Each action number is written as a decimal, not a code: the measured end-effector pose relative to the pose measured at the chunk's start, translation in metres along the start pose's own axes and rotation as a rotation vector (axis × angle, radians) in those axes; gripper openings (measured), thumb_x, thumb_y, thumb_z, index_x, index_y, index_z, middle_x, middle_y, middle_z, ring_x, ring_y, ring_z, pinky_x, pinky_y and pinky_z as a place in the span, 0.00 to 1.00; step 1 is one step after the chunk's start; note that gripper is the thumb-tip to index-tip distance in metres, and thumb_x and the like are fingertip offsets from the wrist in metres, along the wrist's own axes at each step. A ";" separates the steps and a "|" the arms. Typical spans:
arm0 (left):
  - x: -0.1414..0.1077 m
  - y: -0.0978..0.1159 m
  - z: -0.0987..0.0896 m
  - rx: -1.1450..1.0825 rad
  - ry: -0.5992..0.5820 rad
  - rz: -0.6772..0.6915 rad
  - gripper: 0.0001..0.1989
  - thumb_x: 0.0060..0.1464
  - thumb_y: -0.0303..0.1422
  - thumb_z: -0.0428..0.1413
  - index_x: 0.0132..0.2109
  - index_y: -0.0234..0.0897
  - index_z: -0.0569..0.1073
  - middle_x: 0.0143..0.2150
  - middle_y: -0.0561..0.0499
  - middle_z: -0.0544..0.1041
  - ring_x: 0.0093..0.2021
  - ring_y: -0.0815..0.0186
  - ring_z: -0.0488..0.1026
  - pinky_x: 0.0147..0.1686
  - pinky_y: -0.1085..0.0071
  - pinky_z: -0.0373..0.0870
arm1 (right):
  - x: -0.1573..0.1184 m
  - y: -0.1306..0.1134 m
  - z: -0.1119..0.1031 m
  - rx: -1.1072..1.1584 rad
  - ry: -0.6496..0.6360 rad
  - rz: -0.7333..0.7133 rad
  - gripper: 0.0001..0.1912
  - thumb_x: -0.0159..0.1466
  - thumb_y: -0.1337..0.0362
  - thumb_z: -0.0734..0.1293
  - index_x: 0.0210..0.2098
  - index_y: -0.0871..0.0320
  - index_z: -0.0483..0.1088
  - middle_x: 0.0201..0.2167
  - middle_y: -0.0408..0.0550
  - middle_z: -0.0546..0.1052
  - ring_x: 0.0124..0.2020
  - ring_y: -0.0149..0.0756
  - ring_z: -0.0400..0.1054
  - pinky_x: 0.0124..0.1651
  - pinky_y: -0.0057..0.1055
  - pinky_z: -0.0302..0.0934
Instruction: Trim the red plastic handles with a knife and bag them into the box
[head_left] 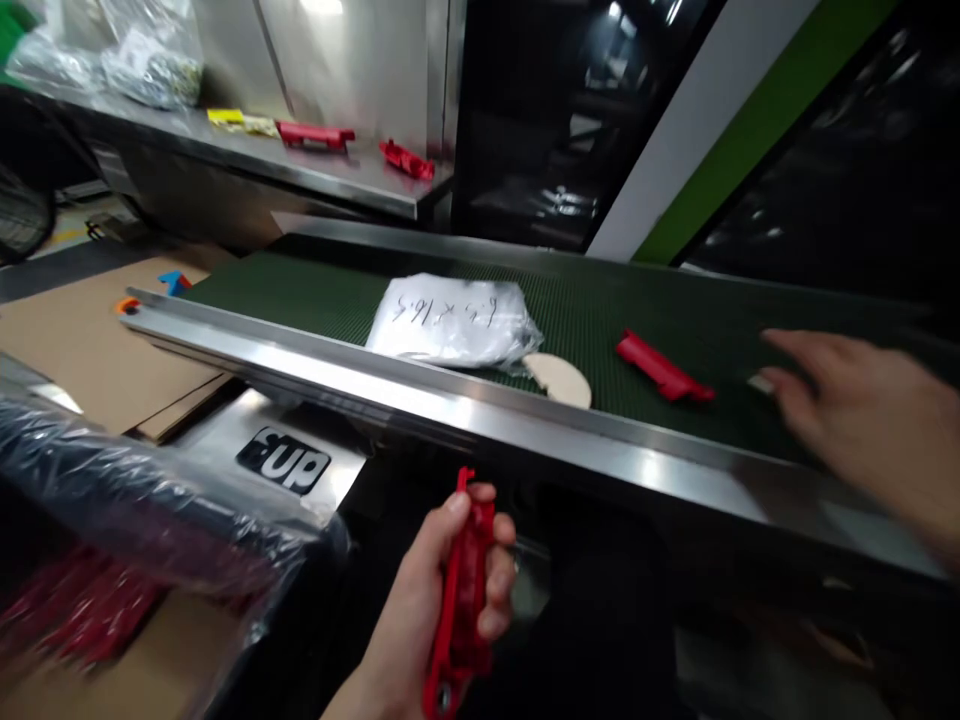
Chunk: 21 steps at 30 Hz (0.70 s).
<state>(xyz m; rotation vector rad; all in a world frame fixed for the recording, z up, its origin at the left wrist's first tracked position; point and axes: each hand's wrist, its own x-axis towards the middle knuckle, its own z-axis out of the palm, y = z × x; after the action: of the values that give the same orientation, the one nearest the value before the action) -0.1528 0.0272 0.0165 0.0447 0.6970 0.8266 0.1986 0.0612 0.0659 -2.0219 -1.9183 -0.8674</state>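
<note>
Currently, through the head view, I'm seeing the left hand point(439, 570) gripping a red plastic part point(471, 590), fingers curling around it, on the near side of the metal rail point(487, 402). That rail is edging a ribbed green conveyor belt point(585, 320). The right hand point(862, 410) is hovering over the belt, thumb and forefinger standing apart. A second red part point(664, 367) is lying left of its fingertips, a strip of belt separating them. Farther left, a cream rounded piece point(564, 380) and a handwritten white packet point(450, 322) are crowding the rail.
</note>
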 end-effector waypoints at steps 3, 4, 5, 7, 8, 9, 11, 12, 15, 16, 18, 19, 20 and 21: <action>0.002 -0.001 -0.002 0.143 -0.011 0.044 0.07 0.60 0.34 0.55 0.40 0.36 0.67 0.31 0.53 0.71 0.20 0.76 0.64 0.14 0.84 0.58 | 0.020 -0.048 -0.013 0.228 0.025 -0.201 0.16 0.69 0.60 0.60 0.52 0.58 0.71 0.48 0.52 0.76 0.47 0.42 0.70 0.48 0.37 0.64; 0.002 -0.001 -0.004 0.170 -0.034 0.053 0.08 0.58 0.34 0.57 0.39 0.36 0.66 0.31 0.54 0.71 0.20 0.76 0.63 0.14 0.83 0.58 | 0.026 -0.069 -0.014 0.318 -0.007 -0.276 0.14 0.70 0.61 0.59 0.50 0.57 0.72 0.46 0.49 0.77 0.46 0.38 0.71 0.49 0.33 0.65; 0.001 -0.001 -0.006 0.188 -0.057 0.058 0.09 0.56 0.35 0.59 0.38 0.36 0.66 0.30 0.54 0.71 0.20 0.76 0.63 0.14 0.83 0.58 | 0.033 -0.090 -0.015 0.394 -0.052 -0.333 0.13 0.70 0.61 0.59 0.47 0.56 0.73 0.44 0.48 0.77 0.44 0.36 0.72 0.48 0.31 0.65; -0.001 -0.002 -0.011 0.203 -0.093 0.064 0.12 0.53 0.36 0.61 0.37 0.36 0.66 0.30 0.55 0.70 0.19 0.76 0.63 0.14 0.82 0.58 | 0.050 -0.129 -0.010 0.497 -0.147 -0.401 0.13 0.71 0.64 0.58 0.44 0.56 0.74 0.42 0.47 0.78 0.41 0.33 0.72 0.45 0.28 0.66; -0.002 -0.003 -0.015 0.206 -0.102 0.061 0.13 0.52 0.37 0.62 0.37 0.37 0.66 0.30 0.56 0.70 0.19 0.76 0.63 0.14 0.82 0.58 | 0.060 -0.145 -0.006 0.526 -0.191 -0.419 0.12 0.71 0.65 0.58 0.44 0.56 0.74 0.41 0.48 0.77 0.40 0.33 0.72 0.44 0.28 0.66; -0.002 -0.003 -0.019 0.206 -0.108 0.057 0.14 0.51 0.38 0.63 0.37 0.37 0.66 0.30 0.56 0.70 0.19 0.76 0.63 0.15 0.82 0.58 | 0.070 -0.158 0.001 0.543 -0.233 -0.431 0.12 0.70 0.66 0.59 0.43 0.57 0.74 0.40 0.49 0.77 0.40 0.33 0.72 0.44 0.29 0.66; -0.003 -0.005 -0.027 0.194 -0.117 0.053 0.16 0.50 0.39 0.64 0.37 0.37 0.66 0.30 0.56 0.71 0.19 0.75 0.64 0.16 0.81 0.57 | 0.088 -0.178 0.016 0.558 -0.306 -0.444 0.10 0.70 0.64 0.61 0.43 0.60 0.73 0.40 0.49 0.76 0.40 0.33 0.72 0.45 0.32 0.66; -0.003 -0.005 -0.032 0.186 -0.121 0.054 0.17 0.49 0.40 0.65 0.37 0.37 0.66 0.29 0.56 0.72 0.19 0.75 0.65 0.17 0.80 0.57 | 0.095 -0.186 0.024 0.560 -0.340 -0.446 0.10 0.69 0.62 0.62 0.43 0.61 0.72 0.40 0.49 0.76 0.40 0.34 0.71 0.46 0.34 0.66; -0.003 -0.006 -0.042 0.169 -0.146 0.066 0.20 0.46 0.41 0.67 0.36 0.36 0.66 0.28 0.55 0.72 0.19 0.74 0.68 0.19 0.79 0.56 | 0.109 -0.202 0.044 0.560 -0.429 -0.437 0.11 0.68 0.59 0.64 0.41 0.61 0.71 0.40 0.47 0.75 0.40 0.33 0.70 0.46 0.37 0.67; -0.004 -0.005 -0.044 0.167 -0.155 0.070 0.21 0.45 0.42 0.67 0.36 0.36 0.66 0.28 0.55 0.72 0.19 0.74 0.68 0.20 0.79 0.55 | 0.111 -0.205 0.048 0.562 -0.448 -0.427 0.11 0.68 0.59 0.65 0.40 0.61 0.71 0.40 0.47 0.75 0.40 0.33 0.70 0.46 0.37 0.67; -0.004 -0.004 -0.047 0.165 -0.168 0.073 0.22 0.44 0.42 0.68 0.36 0.35 0.66 0.28 0.54 0.73 0.19 0.74 0.69 0.21 0.79 0.54 | 0.112 -0.207 0.053 0.573 -0.463 -0.391 0.11 0.68 0.59 0.64 0.38 0.60 0.71 0.39 0.47 0.74 0.40 0.33 0.70 0.46 0.36 0.67; -0.005 -0.003 -0.048 0.163 -0.170 0.073 0.22 0.44 0.42 0.68 0.36 0.35 0.67 0.28 0.54 0.73 0.19 0.74 0.69 0.21 0.79 0.54 | 0.113 -0.207 0.053 0.583 -0.458 -0.367 0.11 0.68 0.58 0.64 0.38 0.61 0.71 0.38 0.46 0.74 0.40 0.33 0.70 0.46 0.37 0.66; -0.005 -0.002 -0.049 0.161 -0.171 0.074 0.22 0.44 0.42 0.68 0.36 0.35 0.67 0.28 0.54 0.73 0.19 0.74 0.69 0.21 0.78 0.54 | 0.113 -0.206 0.052 0.594 -0.450 -0.341 0.11 0.68 0.58 0.64 0.38 0.61 0.71 0.38 0.46 0.74 0.40 0.33 0.69 0.46 0.37 0.66; -0.005 -0.002 -0.049 0.161 -0.170 0.077 0.22 0.44 0.42 0.68 0.36 0.35 0.67 0.28 0.54 0.73 0.19 0.74 0.69 0.21 0.78 0.54 | 0.113 -0.204 0.050 0.607 -0.439 -0.314 0.12 0.68 0.58 0.65 0.37 0.61 0.71 0.37 0.46 0.74 0.39 0.33 0.69 0.45 0.37 0.66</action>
<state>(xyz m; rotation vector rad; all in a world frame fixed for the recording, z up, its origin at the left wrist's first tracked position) -0.1822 0.0114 -0.0195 0.2856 0.6025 0.8285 0.0114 0.2068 0.0406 -1.6440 -2.3833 0.1499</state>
